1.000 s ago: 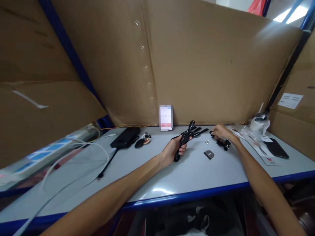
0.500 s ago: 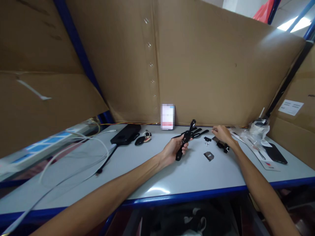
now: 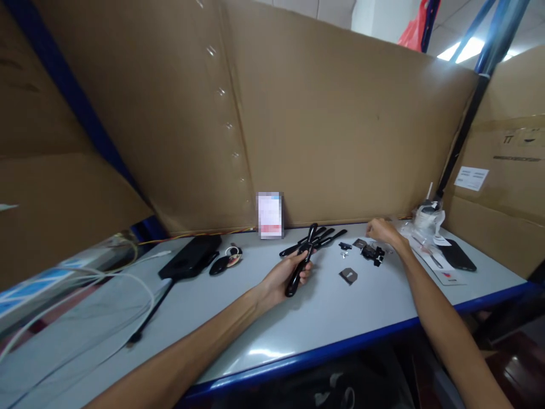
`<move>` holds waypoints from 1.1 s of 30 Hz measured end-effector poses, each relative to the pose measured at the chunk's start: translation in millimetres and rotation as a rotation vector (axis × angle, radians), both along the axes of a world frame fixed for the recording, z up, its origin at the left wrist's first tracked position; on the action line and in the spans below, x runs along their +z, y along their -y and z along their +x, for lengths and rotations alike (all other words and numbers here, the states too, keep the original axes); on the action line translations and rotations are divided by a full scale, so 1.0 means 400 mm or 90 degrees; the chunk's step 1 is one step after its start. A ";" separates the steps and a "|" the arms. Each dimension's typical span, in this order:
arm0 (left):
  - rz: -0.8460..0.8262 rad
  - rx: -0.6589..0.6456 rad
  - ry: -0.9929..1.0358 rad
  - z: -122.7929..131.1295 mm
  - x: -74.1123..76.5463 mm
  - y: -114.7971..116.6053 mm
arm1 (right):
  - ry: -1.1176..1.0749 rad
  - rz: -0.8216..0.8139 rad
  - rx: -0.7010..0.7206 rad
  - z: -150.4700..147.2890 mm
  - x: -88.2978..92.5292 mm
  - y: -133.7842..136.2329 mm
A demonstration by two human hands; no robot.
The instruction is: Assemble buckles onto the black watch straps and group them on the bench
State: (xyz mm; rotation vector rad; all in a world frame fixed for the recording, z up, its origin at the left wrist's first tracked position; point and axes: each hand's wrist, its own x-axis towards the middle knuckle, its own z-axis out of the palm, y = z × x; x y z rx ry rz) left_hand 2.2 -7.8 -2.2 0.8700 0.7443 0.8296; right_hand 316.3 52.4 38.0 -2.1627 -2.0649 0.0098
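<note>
My left hand point(image 3: 284, 276) is closed around a long black plastic arm point(image 3: 300, 261), held tilted above the grey table point(image 3: 323, 318). Just behind it lie several more black arms point(image 3: 326, 237) in a fan. My right hand point(image 3: 382, 231) rests curled on the table at the right, over small parts. Whether its fingers hold anything I cannot make out. A small black clamp piece point(image 3: 372, 254) lies right beside it. A dark square plate point(image 3: 348, 275) and tiny silver screws point(image 3: 344, 253) lie between my hands.
A black box point(image 3: 188, 257) and a key fob point(image 3: 225, 261) lie at the left, with white cables point(image 3: 85, 295) further left. A small card point(image 3: 270, 215) leans on the cardboard wall point(image 3: 323, 130). A plastic bag point(image 3: 427, 218), a paper sheet and a black phone point(image 3: 457, 254) sit at the right.
The view has swung, so everything sits slightly left of before. My right hand drew back a little from the black clamp piece. My left hand keeps the black arm.
</note>
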 end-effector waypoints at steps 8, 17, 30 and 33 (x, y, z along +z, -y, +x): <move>0.127 -0.015 -0.078 0.011 -0.014 0.011 | 0.017 -0.042 0.068 -0.056 -0.044 -0.007; 0.057 -0.017 -0.074 0.020 -0.026 -0.006 | -0.099 0.006 0.095 -0.032 -0.081 -0.043; 0.129 -0.005 -0.101 0.022 -0.011 0.018 | -0.578 -0.058 0.202 -0.095 0.001 0.007; 0.102 0.004 -0.106 0.020 -0.008 0.015 | -0.652 -0.077 0.201 -0.115 0.003 0.012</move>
